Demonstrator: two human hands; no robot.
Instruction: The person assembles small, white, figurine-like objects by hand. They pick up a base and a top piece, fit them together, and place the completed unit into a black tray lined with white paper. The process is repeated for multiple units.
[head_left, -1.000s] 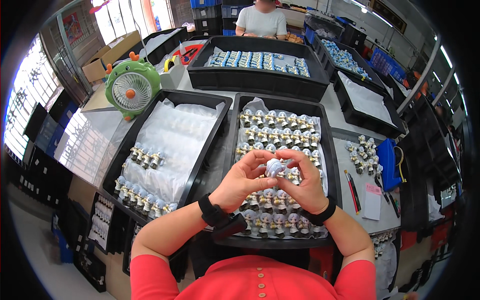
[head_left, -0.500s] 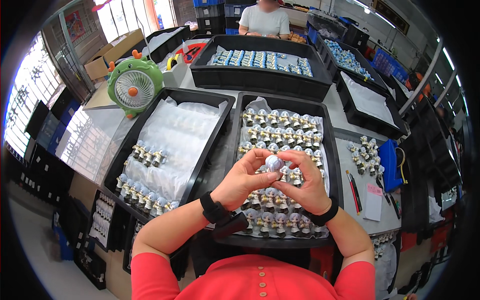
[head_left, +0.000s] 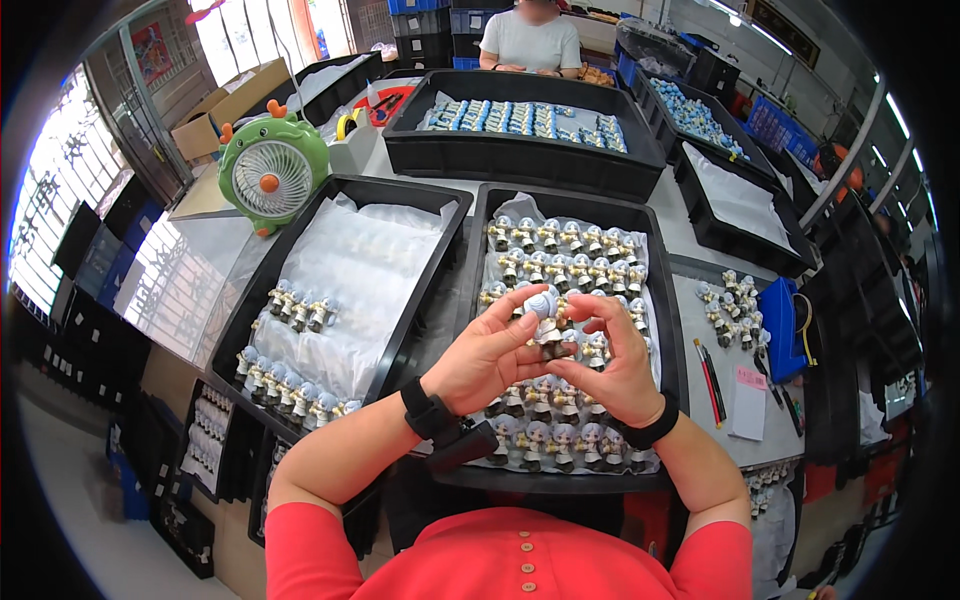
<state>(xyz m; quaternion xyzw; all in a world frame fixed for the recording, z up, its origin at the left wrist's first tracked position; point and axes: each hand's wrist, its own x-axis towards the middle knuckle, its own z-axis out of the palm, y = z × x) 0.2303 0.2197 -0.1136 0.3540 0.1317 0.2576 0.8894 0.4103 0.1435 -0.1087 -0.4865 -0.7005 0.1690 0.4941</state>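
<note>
Between my hands, above the right-hand black tray (head_left: 560, 484), is a small figurine (head_left: 547, 330) with pale lilac hair, a white body and a dark base. My left hand (head_left: 478, 358) grips it from the left, thumb against the head and fingers behind. From the other side my right hand (head_left: 622, 378) pinches around it, thumb near the dark base. Rows of similar figurines (head_left: 560, 440) stand on white sheeting in the tray below, partly covered by my hands. To the left, another black tray (head_left: 440, 235) holds a few figurines (head_left: 290, 390) near its front and left side.
A green fan (head_left: 270, 175) stands behind the left tray. Farther back, a large black tray (head_left: 520, 160) holds blue-and-white pieces. On the right lie loose figurines (head_left: 730, 305), brushes (head_left: 710, 385), a paper pad (head_left: 747, 412) and a blue box (head_left: 785, 330). A person (head_left: 530, 45) sits opposite.
The figurine has turned from head-toward-me to more upright, showing its body and dark base. My left fingers have opened out beneath it; my right hand has shifted only slightly.
</note>
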